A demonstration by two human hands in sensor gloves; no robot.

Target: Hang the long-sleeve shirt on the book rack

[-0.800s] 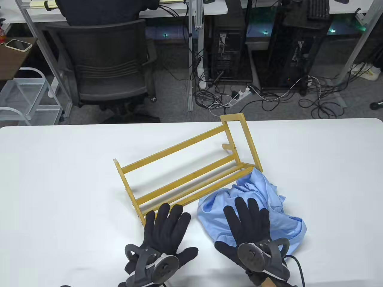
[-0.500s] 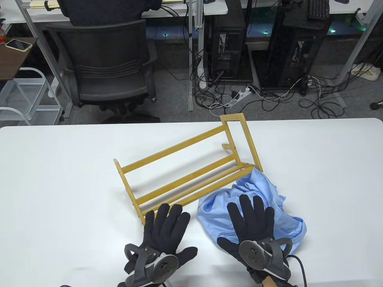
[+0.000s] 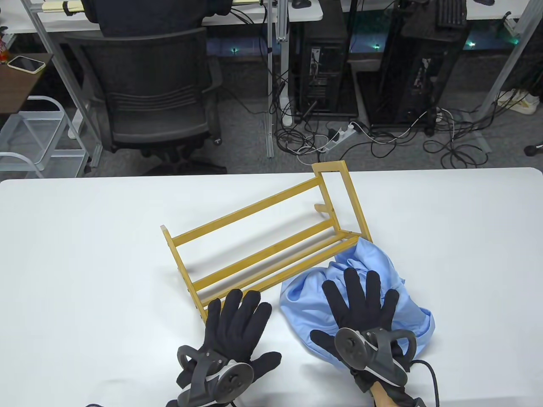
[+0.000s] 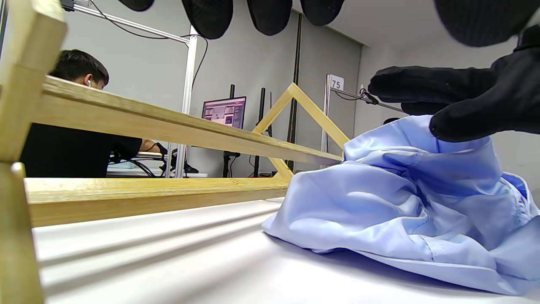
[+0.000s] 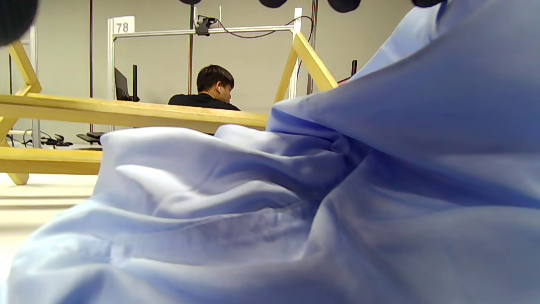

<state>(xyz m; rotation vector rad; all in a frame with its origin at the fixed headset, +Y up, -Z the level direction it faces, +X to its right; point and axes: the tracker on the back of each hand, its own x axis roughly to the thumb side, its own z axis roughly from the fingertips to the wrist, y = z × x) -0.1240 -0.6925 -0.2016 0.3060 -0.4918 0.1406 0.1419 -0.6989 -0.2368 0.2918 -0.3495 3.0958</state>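
A crumpled light-blue long-sleeve shirt (image 3: 305,296) lies on the white table at the front right, against the right end of a yellow wooden book rack (image 3: 263,237) that stands slanted across the middle. My right hand (image 3: 360,299) is spread flat, fingers apart, over the shirt, not gripping it. My left hand (image 3: 235,316) lies flat and open on the table just left of the shirt, its fingertips at the rack's near left foot. The shirt (image 4: 392,198) and rack rails (image 4: 147,126) show in the left wrist view. The shirt (image 5: 316,190) fills the right wrist view.
The white table (image 3: 85,254) spreads wide to the left and right of the rack. Beyond its far edge are an office chair (image 3: 157,93), computer towers (image 3: 322,63) and floor cables. A seated person (image 5: 209,90) shows behind the rack in the right wrist view.
My right hand has slid a little forward and to the right over the shirt, fingers spreading wider. The left hand and the rack have not moved.
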